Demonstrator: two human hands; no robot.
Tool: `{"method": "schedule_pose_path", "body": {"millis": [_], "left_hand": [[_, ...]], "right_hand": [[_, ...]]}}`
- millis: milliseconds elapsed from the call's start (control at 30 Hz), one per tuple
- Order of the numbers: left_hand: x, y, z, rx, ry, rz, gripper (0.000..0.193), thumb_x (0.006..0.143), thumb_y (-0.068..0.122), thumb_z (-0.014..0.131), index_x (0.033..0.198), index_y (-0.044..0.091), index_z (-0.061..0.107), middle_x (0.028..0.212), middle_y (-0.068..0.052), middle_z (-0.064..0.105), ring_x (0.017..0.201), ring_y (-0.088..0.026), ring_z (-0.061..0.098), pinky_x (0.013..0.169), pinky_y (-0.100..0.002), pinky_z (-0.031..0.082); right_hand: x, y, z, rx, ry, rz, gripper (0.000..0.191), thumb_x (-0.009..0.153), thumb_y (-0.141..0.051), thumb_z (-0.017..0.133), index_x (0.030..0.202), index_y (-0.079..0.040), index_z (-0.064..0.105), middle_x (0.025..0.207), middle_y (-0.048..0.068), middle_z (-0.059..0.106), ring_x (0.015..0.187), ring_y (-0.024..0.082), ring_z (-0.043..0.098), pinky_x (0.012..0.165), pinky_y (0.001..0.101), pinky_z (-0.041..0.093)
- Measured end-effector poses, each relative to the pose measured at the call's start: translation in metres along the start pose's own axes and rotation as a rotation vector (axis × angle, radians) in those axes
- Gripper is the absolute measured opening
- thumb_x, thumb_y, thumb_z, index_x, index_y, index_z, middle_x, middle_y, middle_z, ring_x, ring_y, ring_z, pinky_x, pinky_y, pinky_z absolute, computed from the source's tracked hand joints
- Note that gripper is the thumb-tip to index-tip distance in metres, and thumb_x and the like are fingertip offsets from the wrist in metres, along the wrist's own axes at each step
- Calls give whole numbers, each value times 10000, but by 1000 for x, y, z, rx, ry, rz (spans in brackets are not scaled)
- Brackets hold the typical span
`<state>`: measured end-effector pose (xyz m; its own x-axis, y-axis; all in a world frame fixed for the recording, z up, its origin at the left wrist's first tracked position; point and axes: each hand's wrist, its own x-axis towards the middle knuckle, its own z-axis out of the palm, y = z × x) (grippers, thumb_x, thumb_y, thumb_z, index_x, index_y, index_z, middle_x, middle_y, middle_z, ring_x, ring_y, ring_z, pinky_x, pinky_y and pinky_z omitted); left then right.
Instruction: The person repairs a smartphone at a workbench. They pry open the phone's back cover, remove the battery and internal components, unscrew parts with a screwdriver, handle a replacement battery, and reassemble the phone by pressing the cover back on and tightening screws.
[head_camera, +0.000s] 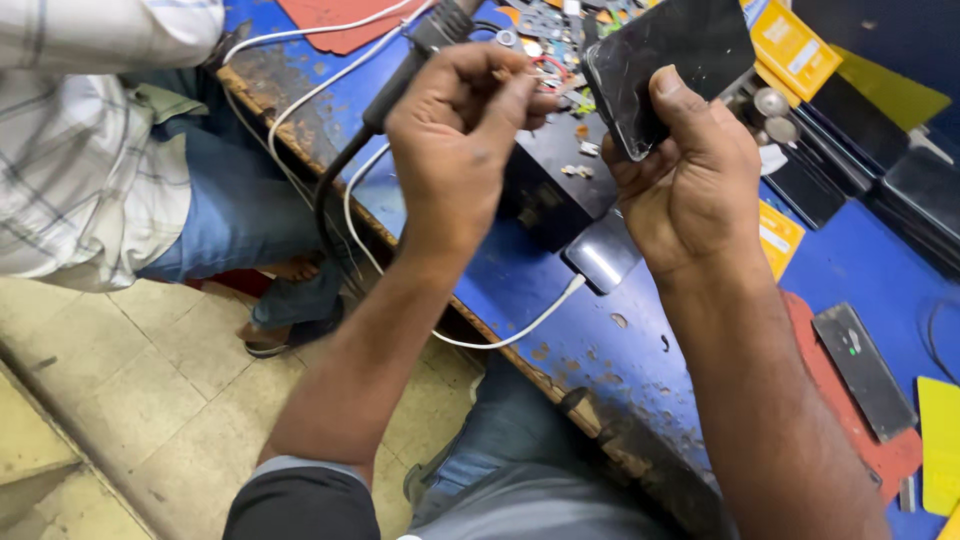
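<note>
We see right hand (690, 170) gripping dark phone (670, 65) above blue workbench (600, 330), thumb pressed on screen, fingers curled behind. Left hand (455, 130) closed, fingertips pinching black corded tool (400, 80) near phone's edge. White cable (500, 335) runs to small grey device (603, 255) below. Another person's plaid sleeve (90, 130) at left.

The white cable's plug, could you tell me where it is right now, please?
In the head view, the plug sits at centre, pushed into a grey phone on the blue table, just below the right hand.
</note>
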<state>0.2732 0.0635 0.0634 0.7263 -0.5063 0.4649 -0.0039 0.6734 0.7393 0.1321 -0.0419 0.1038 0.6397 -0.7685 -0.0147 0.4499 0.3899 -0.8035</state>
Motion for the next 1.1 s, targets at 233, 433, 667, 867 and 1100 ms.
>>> {"method": "schedule_pose_path", "body": {"millis": [233, 433, 667, 867, 1100], "left_hand": [[-7, -5, 9, -84, 33, 26, 74, 1051, -82, 671, 1109, -36, 672, 1002, -78, 726, 916, -122, 747, 882, -265, 648], [-8, -6, 12, -85, 42, 27, 54, 1053, -94, 685, 1083, -50, 673, 1023, -81, 727, 921, -114, 737, 881, -241, 636], [-9, -3, 14, -59, 49, 21, 71, 1050, -101, 689, 1080, -39, 669, 1007, -74, 734, 915, -116, 759, 839, -204, 612], [-8, -1, 15, -9, 54, 26, 74, 1047, -96, 690, 1076, -30, 672, 1005, -66, 736, 918, -108, 761, 827, -193, 611], [-10, 2, 14, 70, 30, 61, 76, 1052, -87, 693, 1082, -21, 670, 1004, -44, 735, 922, -87, 759, 829, -183, 611]], "right_hand": [[16, 12, 8, -45, -2, 60, 147, 1019, -130, 692, 1115, -21, 668, 1008, 66, 748, 853, 168, 740, 738, 310, 633], [19, 13, 4, -29, -18, 87, 174, 1045, -150, 644, 1139, -8, 679, 1009, 81, 757, 859, 162, 748, 713, 255, 613], [18, 15, 2, -8, -32, 77, 172, 1063, -133, 640, 1148, 13, 676, 1023, 96, 758, 849, 168, 740, 738, 260, 623], [17, 16, 2, -26, -44, 65, 155, 1073, -136, 639, 1148, -3, 668, 1020, 84, 751, 875, 161, 750, 745, 252, 624], [17, 15, 4, -18, -42, 76, 162, 1063, -133, 631, 1141, 2, 677, 1013, 96, 759, 856, 163, 749, 728, 252, 618]]}}
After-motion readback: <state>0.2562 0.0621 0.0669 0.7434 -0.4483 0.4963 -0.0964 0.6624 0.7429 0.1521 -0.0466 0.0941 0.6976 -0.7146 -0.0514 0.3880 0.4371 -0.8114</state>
